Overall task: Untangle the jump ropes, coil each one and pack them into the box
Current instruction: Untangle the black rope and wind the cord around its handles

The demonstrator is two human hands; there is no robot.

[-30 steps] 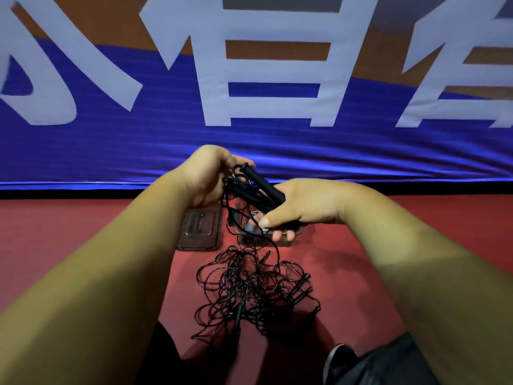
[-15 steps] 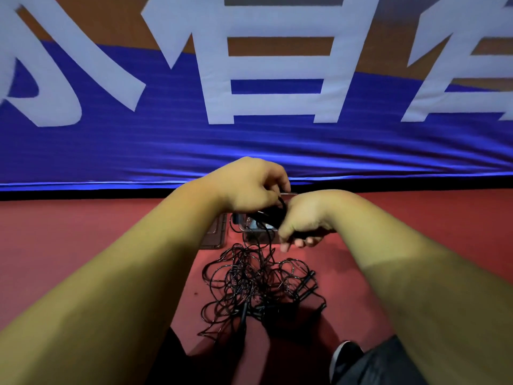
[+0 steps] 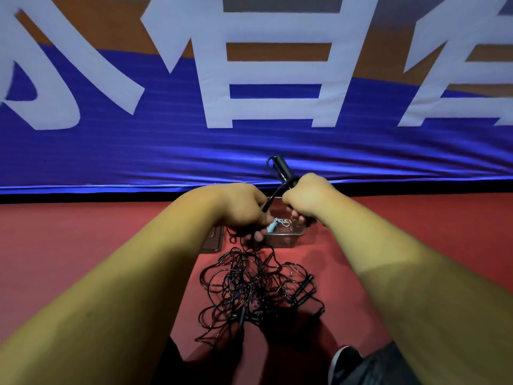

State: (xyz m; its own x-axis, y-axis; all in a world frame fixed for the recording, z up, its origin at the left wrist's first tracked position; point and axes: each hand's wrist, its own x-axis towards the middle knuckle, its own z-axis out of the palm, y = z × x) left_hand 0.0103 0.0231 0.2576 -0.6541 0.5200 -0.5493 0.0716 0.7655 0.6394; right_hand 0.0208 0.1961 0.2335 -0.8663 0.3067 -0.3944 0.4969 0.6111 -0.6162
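Fingers [image 3: 298, 218] of right hand [image 3: 308, 195] curled round black handle [image 3: 281, 168], left hand [image 3: 238, 207] gripping cord [image 3: 270, 198], tangled jump ropes [image 3: 258, 290] at six o'clock of box [image 3: 286, 240]

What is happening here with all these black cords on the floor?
A person is sorting out jump ropes. The right hand grips a black handle that sticks up, and the left hand grips the rope just below it. The other ropes lie in a tangled pile on the red floor. The visible part of the clear box behind the hands shows no coiled rope.
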